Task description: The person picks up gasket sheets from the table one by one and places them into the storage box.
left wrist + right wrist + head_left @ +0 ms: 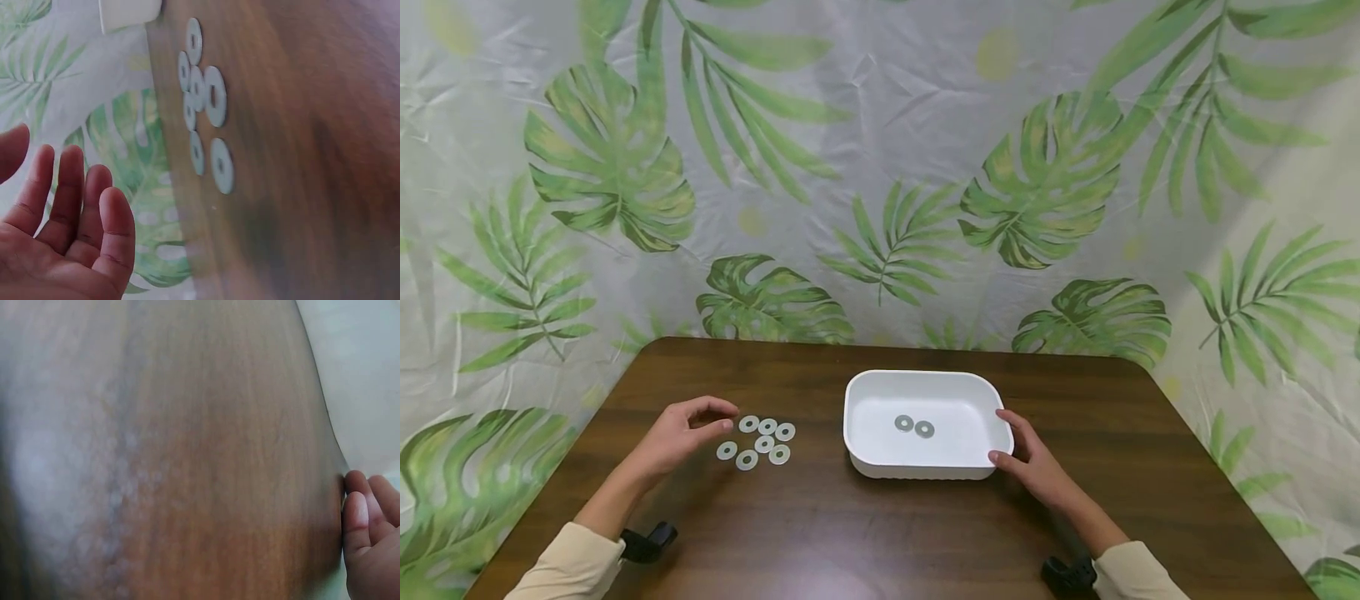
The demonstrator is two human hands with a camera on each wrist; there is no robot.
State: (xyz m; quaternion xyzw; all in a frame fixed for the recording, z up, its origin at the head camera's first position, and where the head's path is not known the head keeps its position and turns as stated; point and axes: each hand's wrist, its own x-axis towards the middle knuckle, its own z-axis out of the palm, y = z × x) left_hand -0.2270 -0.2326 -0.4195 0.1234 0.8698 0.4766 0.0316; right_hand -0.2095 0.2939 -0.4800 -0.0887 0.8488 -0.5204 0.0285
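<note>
Several flat metal washers point(764, 451) lie in a loose group on the left part of the table; some touch or overlap. My left hand point(681, 433) hovers just left of them, thumb and forefinger apart, nothing visible between them. In the left wrist view, the left hand point(75, 231) has slightly bent, spread fingers and the washers point(215, 97) lie beyond it. A white rectangular tray point(917, 471) stands to the right of the group, with two washers point(924, 429) on its floor. My right hand point(1037, 467) holds the tray's right end, thumb at the near corner, fingers on the rim.
All of this is on a dark brown wooden table point(820, 533) with rounded far corners. Behind its far edge hangs a pale curtain point(895, 150) printed with green leaves. A black band point(647, 543) sits on the left wrist, another point(1067, 575) on the right.
</note>
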